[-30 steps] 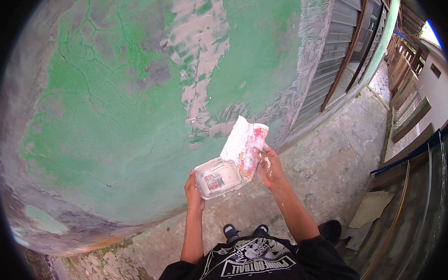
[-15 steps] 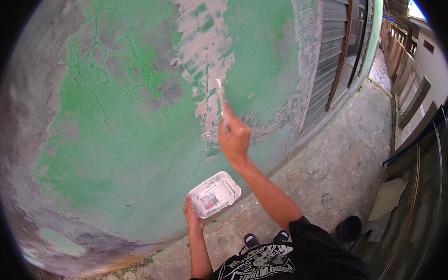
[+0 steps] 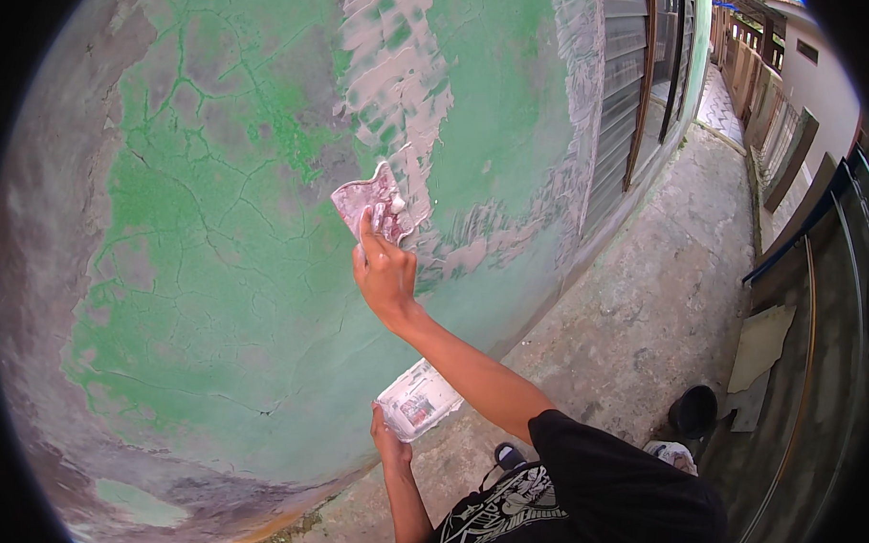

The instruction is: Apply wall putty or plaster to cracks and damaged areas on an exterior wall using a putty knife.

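My right hand grips a flat, putty-smeared spreader, its index finger stretched along the blade. The blade is turned broad side to view, over the left edge of a strip of pale, pinkish putty on the green wall. Whether it touches the wall I cannot tell. Lower down, my left hand holds a shallow white tray by its left side. Putty coats the inside of the tray, and my right forearm covers part of its upper edge.
Cracks and bare grey patches mark the wall. A slatted window is set in it at the right. Along the concrete path stand a black bucket and a white bag, beside a broken board.
My right hand has moved left and a little down, and the spreader has turned from edge-on to broad side. My left hand still holds the tray, now slightly lower in view.
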`<state>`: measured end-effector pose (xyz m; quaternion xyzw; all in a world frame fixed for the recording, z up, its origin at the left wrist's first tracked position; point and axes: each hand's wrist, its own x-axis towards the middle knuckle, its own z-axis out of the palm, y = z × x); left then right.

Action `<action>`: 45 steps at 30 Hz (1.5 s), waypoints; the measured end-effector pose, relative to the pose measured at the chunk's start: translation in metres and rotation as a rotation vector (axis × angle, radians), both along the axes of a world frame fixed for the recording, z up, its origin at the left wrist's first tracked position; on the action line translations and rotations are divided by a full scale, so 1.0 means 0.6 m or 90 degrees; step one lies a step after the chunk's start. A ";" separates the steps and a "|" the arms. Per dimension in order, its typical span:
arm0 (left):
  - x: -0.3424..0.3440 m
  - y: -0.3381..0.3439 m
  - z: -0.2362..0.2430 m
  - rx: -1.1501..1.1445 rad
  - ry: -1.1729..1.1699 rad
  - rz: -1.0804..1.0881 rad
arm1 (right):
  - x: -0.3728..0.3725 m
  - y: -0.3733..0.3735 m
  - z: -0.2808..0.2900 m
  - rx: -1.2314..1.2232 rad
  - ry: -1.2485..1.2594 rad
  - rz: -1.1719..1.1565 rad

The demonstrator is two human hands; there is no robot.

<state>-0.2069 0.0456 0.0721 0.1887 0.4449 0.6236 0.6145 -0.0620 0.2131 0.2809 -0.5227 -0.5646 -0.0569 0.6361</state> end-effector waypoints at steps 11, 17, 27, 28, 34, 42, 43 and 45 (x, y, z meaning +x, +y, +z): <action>-0.021 -0.018 -0.019 -0.004 0.000 -0.011 | 0.091 0.015 0.017 0.088 0.072 -0.081; -0.014 -0.030 -0.019 -0.007 -0.004 -0.010 | 0.036 0.038 0.030 0.002 0.069 -0.051; 0.010 -0.001 0.006 -0.012 0.043 -0.037 | 0.086 -0.016 -0.003 0.179 0.083 0.010; 0.023 0.006 0.020 -0.019 0.060 -0.044 | 0.102 -0.010 -0.002 0.180 0.083 0.014; 0.056 0.024 0.023 0.015 0.107 -0.042 | 0.101 0.016 -0.001 0.112 0.052 -0.062; 0.064 0.013 -0.006 -0.003 0.108 -0.030 | 0.045 -0.003 -0.011 0.090 0.060 0.057; 0.064 0.013 -0.008 -0.012 0.102 -0.030 | 0.048 -0.013 -0.016 0.085 0.063 0.056; 0.056 0.010 -0.012 -0.018 0.106 -0.036 | 0.059 -0.032 -0.026 0.137 0.071 0.092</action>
